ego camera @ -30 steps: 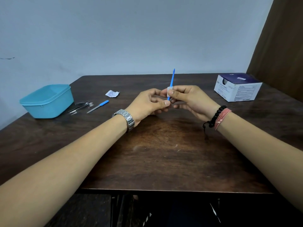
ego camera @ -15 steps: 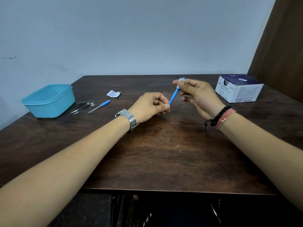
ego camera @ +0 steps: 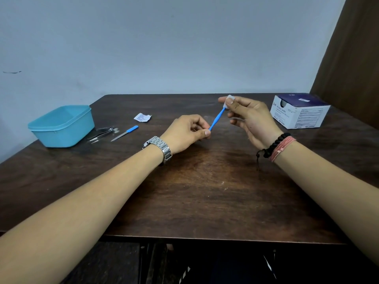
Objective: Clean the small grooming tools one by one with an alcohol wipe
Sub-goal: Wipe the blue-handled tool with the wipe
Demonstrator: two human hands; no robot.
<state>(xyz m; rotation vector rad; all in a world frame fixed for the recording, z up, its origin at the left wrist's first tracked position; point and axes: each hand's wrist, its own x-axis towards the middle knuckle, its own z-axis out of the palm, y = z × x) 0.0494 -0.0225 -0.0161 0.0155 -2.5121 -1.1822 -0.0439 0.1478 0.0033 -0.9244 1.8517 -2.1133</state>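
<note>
Held in the air above the middle of the bench (ego camera: 205,191) — a slim blue plastic tool (ego camera: 217,119), slanting up from lower left to upper right. Left hand (ego camera: 185,133) pinched shut on its lower end between thumb and forefinger; right hand (ego camera: 249,117) closed on a small white alcohol wipe (ego camera: 229,98), folded around the tool's upper tip. Probably very light and somewhat springy, so liable to flex or twist under a hard rub; smooth plastic, likely slick once wet. Best gripped firmly at the bare end, as now, with the wipe drawn along the shaft rather than pushed sideways. Wipe soft and thin, easy to lose from the fingertips.

Off to the left, well apart from the hands: a teal tub (ego camera: 61,126), and just beside it a cluster of metal tools (ego camera: 104,133) — clippers and what look like tweezers — plus a blue-handled file (ego camera: 125,133). Farther back, a torn wipe sachet (ego camera: 142,117). At far right, a box of swabs (ego camera: 299,110), near the right hand but clear of it. Nothing between the hands and the waiting tools; no obstruction to the wiping stroke.
</note>
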